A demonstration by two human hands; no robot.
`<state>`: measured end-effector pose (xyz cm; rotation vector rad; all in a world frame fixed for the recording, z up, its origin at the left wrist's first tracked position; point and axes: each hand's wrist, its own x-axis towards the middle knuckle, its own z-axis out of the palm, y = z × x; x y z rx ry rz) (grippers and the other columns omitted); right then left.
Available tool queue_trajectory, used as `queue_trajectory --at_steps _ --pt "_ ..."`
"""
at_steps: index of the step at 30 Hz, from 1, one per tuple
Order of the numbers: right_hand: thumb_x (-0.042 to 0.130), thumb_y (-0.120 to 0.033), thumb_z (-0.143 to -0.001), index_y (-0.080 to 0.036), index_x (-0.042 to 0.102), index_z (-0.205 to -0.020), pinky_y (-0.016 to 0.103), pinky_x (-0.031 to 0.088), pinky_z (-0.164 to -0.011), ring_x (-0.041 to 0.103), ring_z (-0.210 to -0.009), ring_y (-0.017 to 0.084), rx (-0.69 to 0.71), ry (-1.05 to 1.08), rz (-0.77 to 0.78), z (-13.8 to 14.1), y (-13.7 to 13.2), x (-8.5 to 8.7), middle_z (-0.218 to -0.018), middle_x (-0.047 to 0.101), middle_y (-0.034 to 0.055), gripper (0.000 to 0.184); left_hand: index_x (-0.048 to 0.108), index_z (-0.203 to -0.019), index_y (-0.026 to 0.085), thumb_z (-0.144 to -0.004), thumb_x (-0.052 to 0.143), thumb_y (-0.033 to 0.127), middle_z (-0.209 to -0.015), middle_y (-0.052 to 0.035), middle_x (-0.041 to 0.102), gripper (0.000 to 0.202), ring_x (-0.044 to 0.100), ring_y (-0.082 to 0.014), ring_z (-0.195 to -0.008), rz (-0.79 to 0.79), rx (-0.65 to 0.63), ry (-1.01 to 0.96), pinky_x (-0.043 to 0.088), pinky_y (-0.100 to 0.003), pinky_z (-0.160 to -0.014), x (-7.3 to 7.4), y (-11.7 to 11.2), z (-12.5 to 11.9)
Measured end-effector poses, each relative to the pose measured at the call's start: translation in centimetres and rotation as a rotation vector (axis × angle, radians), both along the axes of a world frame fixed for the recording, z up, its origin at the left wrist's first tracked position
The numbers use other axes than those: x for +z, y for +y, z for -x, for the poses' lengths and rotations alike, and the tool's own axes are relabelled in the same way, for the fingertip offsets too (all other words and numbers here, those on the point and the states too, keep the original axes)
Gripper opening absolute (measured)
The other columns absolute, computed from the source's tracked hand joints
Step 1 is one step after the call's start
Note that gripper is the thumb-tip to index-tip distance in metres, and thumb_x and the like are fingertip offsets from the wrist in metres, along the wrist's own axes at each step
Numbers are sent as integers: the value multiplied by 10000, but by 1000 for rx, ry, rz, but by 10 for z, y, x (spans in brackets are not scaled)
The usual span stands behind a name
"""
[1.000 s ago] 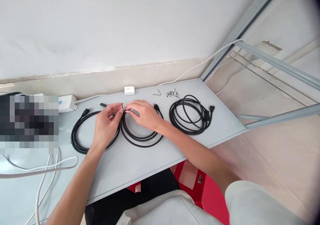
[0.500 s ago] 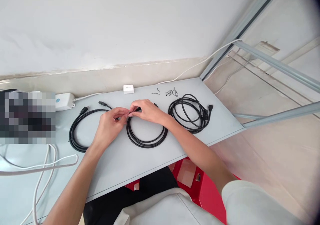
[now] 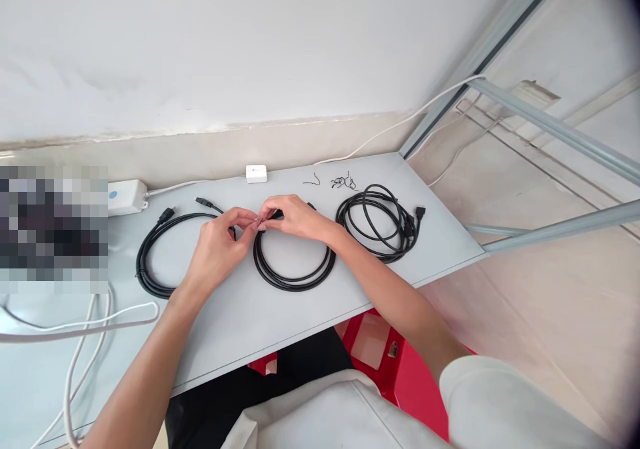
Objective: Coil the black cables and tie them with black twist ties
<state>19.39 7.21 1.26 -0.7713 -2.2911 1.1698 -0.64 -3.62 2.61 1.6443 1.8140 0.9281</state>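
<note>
A black cable (image 3: 295, 286) lies coiled in the middle of the table, a plug end showing just past my right hand. At the coil's upper left, the fingertips of my left hand (image 3: 223, 242) and my right hand (image 3: 293, 216) meet in a pinch. What they pinch is too small and covered to make out. To the left lies a second coiled black cable (image 3: 145, 262) with two plugs pointing up and a thin tie around its side; my left forearm hides part of it. A third black cable (image 3: 377, 236), more loosely looped, rests right of my right hand.
Several thin dark wire ties (image 3: 344, 182) lie near the back edge, beside a small white box (image 3: 257, 174). At the left are a white power box (image 3: 127, 197), white cords (image 3: 83, 342) and a blurred-out object. A metal frame (image 3: 550, 126) borders the right; a red stool (image 3: 415, 376) stands below.
Both hands stay at the same spot on the middle coil, their fingertips shifting only slightly. The whole view has tilted a little; the cables have not visibly moved.
</note>
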Motion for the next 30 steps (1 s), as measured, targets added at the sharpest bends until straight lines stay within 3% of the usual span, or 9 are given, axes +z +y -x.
queue_trajectory --at_steps 3,6,12,23,30 --pt "787 -180 -999 -174 739 -922 329 511 -939 713 -993 182 13 -24 -16 -1 0 2 -1025 776 29 91 829 -1100 291 -965 741 505 -1052 5 853 268 473 -146 -591 -1 11 7 444 -316 -625 0 0 -1" --pt "766 -218 -1028 -174 723 -956 329 497 -937 699 -1011 185 50 -49 -48 -2 2 2 -1057 764 38 95 837 -1059 279 -957 764 485 -1013 5 842 241 558 -153 -659 -19 17 -2 471 -308 -685 -3 1 -2" --pt "702 -117 -1029 -179 698 -979 340 476 -967 670 -1051 198 122 -124 -109 -4 5 2 -1080 736 43 80 848 -1040 271 -958 735 385 -1013 -3 839 179 673 -184 -798 -68 -13 5 531 -323 -823 -10 3 -2" --pt "653 -117 -1026 -200 686 -952 431 470 -1085 655 -1120 242 122 -158 -129 -5 4 3 -1107 720 61 116 824 -1028 270 -948 720 386 -1062 2 843 175 698 -189 -874 -80 -2 26 504 -325 -795 -7 3 -4" --pt "648 -144 -1045 -202 659 -961 426 469 -1066 648 -1103 240 118 -149 -133 -5 3 4 -1092 717 59 103 864 -1042 286 -958 709 371 -1027 -5 837 196 695 -209 -877 -56 -9 95 536 -337 -864 -9 4 1"
